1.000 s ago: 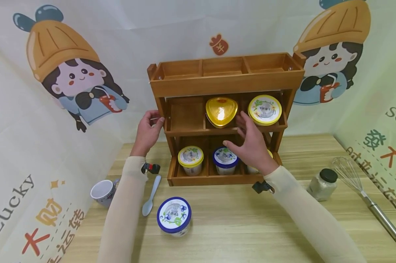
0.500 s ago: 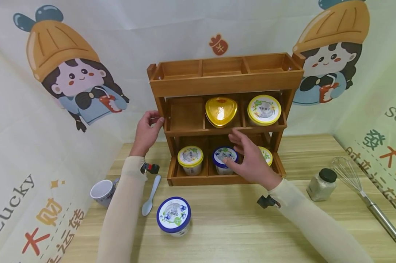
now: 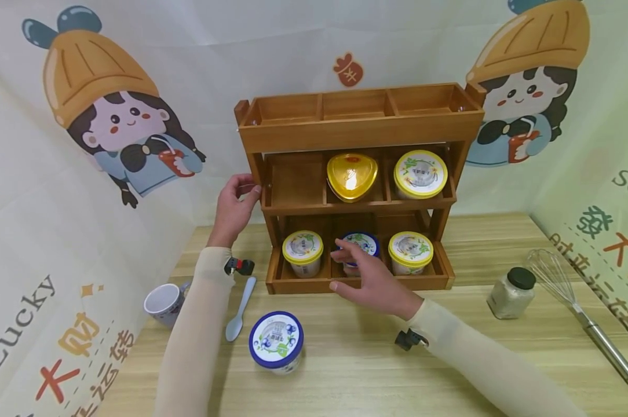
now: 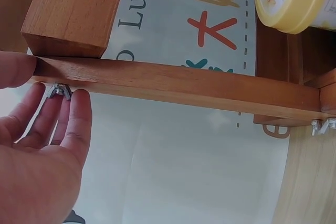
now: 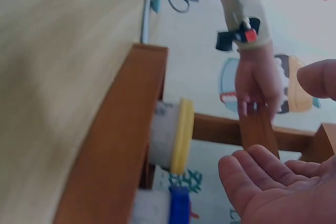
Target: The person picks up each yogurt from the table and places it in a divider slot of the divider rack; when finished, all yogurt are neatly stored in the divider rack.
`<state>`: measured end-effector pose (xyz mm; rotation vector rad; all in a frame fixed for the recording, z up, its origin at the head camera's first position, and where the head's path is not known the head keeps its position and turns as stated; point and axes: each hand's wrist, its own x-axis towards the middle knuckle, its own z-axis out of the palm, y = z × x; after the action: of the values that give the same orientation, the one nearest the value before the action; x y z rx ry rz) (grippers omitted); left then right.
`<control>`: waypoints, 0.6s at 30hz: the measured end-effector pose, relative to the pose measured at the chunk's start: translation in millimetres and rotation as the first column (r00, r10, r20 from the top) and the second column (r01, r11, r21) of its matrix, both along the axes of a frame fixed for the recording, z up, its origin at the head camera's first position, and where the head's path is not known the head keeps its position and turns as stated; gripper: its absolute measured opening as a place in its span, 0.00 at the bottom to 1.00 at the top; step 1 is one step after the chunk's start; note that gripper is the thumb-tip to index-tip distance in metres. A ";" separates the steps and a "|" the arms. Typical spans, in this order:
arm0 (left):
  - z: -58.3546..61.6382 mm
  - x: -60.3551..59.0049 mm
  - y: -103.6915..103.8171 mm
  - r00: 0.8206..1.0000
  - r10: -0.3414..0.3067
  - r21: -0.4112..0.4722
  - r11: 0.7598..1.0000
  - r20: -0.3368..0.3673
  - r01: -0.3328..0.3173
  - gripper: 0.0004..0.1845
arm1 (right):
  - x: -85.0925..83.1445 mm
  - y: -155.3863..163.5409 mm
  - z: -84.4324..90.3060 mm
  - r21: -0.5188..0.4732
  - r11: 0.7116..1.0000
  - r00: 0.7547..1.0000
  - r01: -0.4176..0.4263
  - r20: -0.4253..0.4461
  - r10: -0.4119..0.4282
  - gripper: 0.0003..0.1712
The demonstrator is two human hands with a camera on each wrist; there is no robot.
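Observation:
My left hand (image 3: 234, 208) holds the left side of a brown wooden three-tier rack (image 3: 361, 136). In the left wrist view its thumb lies on one side of the wooden post (image 4: 184, 85), and its fingers are on the other, by a wing nut (image 4: 59, 91). My right hand (image 3: 376, 284), empty with fingers spread, hovers before the bottom tier and partly covers a blue-lidded tub (image 3: 367, 242). Yellow-lidded tubs stand either side of it, left (image 3: 302, 248) and right (image 3: 411, 249). The middle tier bears an amber rounded-triangular container (image 3: 351, 176) and another yellow-lidded tub (image 3: 420, 174).
A second blue-lidded tub (image 3: 276, 340) stands on the table (image 3: 356, 370) in front of the rack. Left of it lie a pale spoon (image 3: 240, 310) and a mug (image 3: 164, 304). A black-capped jar (image 3: 512, 292) and a whisk (image 3: 580, 313) are at the right.
My right hand has moved down and left, from beside the amber container to before the bottom tier, uncovering the right yellow-lidded tub. My left hand stays on the rack.

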<state>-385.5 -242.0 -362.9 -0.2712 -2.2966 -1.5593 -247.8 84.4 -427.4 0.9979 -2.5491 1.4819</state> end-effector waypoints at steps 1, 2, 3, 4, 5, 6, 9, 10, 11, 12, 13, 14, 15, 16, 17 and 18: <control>0.0 0.4 0.1 1.000 -0.001 0.008 1.000 0.000 0.001 0.23 | 1.2 -2.7 -2.1 0.005 1.000 1.000 -0.008 0.015 0.008 0.48; -0.2 0.4 -0.1 1.000 -0.002 0.016 1.000 -0.002 0.002 0.23 | 2.1 -5.4 -4.5 0.010 1.000 1.000 -0.015 0.028 0.015 0.48; -0.6 0.4 -0.2 1.000 -0.003 0.020 1.000 -0.002 0.003 0.22 | 3.1 -7.9 -6.8 0.014 1.000 0.999 -0.022 0.042 0.021 0.48; -0.7 0.7 -0.2 1.000 -0.004 0.021 1.000 -0.003 0.004 0.22 | 4.4 -10.4 -8.5 0.007 0.999 0.997 -0.033 0.063 0.033 0.48; -0.6 0.9 -0.2 1.000 -0.008 0.023 1.000 -0.003 0.008 0.22 | 5.9 -12.8 -10.3 0.002 0.999 0.996 -0.043 0.080 0.043 0.48; -0.5 1.0 -0.3 1.000 -0.011 0.026 1.000 -0.005 0.011 0.22 | 7.4 -14.9 -11.9 -0.002 0.999 0.994 -0.052 0.095 0.052 0.47; -0.2 0.7 -0.6 1.000 -0.015 0.021 1.000 -0.005 0.015 0.22 | 12.7 -21.1 -15.9 -0.004 0.996 0.989 -0.084 0.125 0.084 0.46; 0.1 0.6 -0.6 1.000 -0.016 0.019 1.000 -0.005 0.016 0.22 | 14.7 -22.8 -17.3 0.001 0.995 0.986 -0.096 0.136 0.095 0.45; 0.2 -0.1 -0.6 1.000 -0.019 0.020 1.000 -0.005 0.019 0.22 | 16.3 -24.6 -18.7 0.006 0.994 0.984 -0.109 0.140 0.107 0.45; 0.0 -0.8 -0.7 1.000 -0.021 0.020 1.000 -0.004 0.021 0.22 | 18.1 -26.3 -19.7 0.007 0.992 0.982 -0.123 0.146 0.121 0.45; -0.2 -1.6 -0.7 1.000 -0.023 0.019 1.000 -0.001 0.023 0.22 | 19.6 -28.1 -21.3 0.009 0.991 0.979 -0.136 0.153 0.133 0.45; -0.5 -2.4 -0.9 1.000 -0.024 0.020 1.000 0.001 0.024 0.22 | 20.8 -29.8 -23.2 0.011 0.988 0.976 -0.152 0.159 0.149 0.45; -0.9 -3.0 -1.0 1.000 -0.027 0.022 0.999 0.003 0.027 0.22 | 22.1 -31.5 -24.6 0.013 0.985 0.973 -0.169 0.164 0.165 0.46; -1.0 -3.2 -1.2 1.000 -0.030 0.023 0.999 0.005 0.029 0.22 | 23.2 -33.4 -25.6 0.013 0.982 0.968 -0.188 0.169 0.184 0.46; -1.4 -3.8 -1.8 0.999 -0.031 0.026 0.999 0.005 0.031 0.22 | 24.4 -35.2 -26.2 0.014 0.978 0.964 -0.209 0.173 0.203 0.47; -1.7 -3.6 -2.4 1.000 -0.030 0.026 0.999 0.007 0.030 0.22 | 25.7 -36.8 -27.0 0.019 0.974 0.959 -0.225 0.178 0.219 0.48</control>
<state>-389.1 -244.4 -364.6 -0.2953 -2.2862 -1.6066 -222.1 47.5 -454.4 1.2497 -2.6683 1.6487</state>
